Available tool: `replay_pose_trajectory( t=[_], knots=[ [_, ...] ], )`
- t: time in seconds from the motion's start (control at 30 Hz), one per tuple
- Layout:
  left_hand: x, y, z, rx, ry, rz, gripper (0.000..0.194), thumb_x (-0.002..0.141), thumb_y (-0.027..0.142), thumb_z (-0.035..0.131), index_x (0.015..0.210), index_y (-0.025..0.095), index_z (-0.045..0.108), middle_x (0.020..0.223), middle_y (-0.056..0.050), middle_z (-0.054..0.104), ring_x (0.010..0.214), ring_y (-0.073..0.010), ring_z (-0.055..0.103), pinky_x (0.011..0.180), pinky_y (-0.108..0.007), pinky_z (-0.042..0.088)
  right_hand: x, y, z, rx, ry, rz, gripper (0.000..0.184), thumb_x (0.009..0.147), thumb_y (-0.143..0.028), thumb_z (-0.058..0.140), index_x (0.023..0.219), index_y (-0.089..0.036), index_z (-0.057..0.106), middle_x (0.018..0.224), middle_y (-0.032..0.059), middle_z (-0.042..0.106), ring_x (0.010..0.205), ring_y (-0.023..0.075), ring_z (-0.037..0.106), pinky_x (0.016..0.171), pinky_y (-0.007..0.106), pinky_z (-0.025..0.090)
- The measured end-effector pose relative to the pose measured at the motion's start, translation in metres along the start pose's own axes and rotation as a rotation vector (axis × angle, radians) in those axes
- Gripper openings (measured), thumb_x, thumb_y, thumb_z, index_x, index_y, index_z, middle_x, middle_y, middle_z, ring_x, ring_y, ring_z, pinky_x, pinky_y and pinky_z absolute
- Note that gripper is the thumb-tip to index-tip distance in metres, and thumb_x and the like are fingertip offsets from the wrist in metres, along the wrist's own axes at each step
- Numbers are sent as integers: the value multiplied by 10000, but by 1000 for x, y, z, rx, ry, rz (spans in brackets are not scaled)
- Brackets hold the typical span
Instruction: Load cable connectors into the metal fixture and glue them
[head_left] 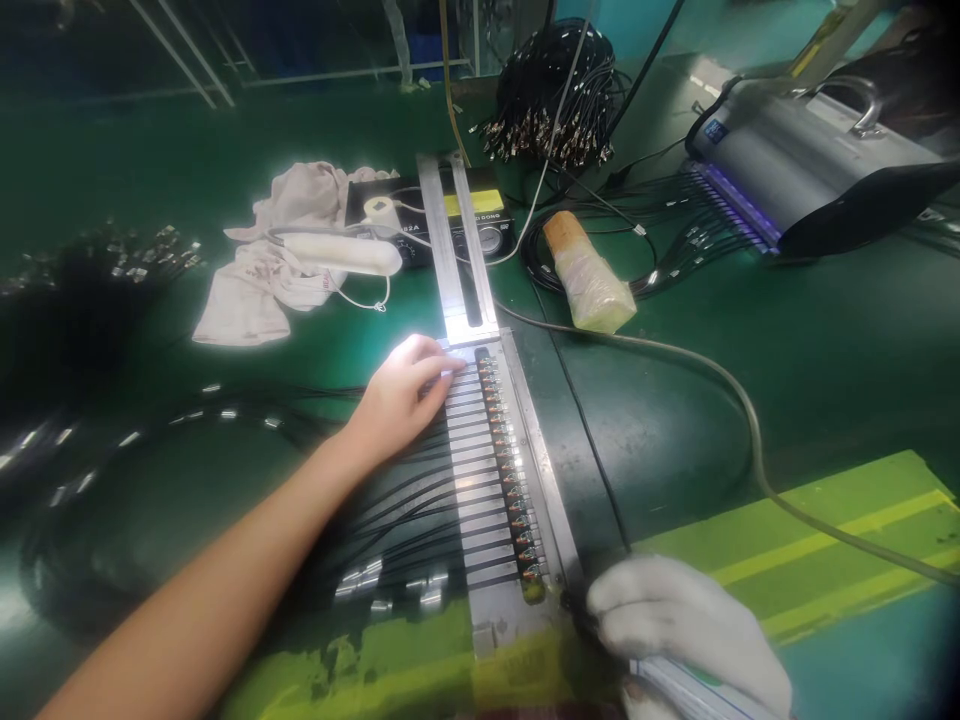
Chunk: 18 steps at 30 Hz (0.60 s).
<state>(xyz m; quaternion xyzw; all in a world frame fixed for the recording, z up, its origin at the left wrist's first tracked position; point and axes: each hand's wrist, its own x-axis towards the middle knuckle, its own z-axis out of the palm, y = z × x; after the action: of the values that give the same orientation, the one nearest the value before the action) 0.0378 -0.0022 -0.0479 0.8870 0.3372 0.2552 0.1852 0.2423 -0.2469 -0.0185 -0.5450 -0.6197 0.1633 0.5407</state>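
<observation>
My bare left hand is at the far end of a slotted metal fixture. Its thumb and index finger are close together over the top slots; anything between them is hidden. Black cables enter the slots from the left. Their stripped ends, with small coloured wires, line up in a dark groove along the fixture. In a white glove, my right hand is closed around a white and blue stick-like tool beside the fixture's near end. The tool's far end is hard to make out.
A metal slide frame lies across a black control box. To its left are a crumpled cloth and a lit lamp. A wrapped block, cable bundles, a purple-lit machine and a trailing hose occupy the right.
</observation>
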Motion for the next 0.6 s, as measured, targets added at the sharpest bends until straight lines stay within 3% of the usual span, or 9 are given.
replay_pose_trajectory(
  t=[0.6],
  knots=[
    [1, 2, -1, -8, -12, -16, 266, 984, 273, 465, 1102, 211, 695, 1039, -72, 570, 970, -215, 573, 873, -379, 500, 5, -2, 1, 24, -31, 41, 109, 913, -220, 588, 872, -231, 689, 829, 56, 704, 709, 218, 697, 634, 318, 578]
  ],
)
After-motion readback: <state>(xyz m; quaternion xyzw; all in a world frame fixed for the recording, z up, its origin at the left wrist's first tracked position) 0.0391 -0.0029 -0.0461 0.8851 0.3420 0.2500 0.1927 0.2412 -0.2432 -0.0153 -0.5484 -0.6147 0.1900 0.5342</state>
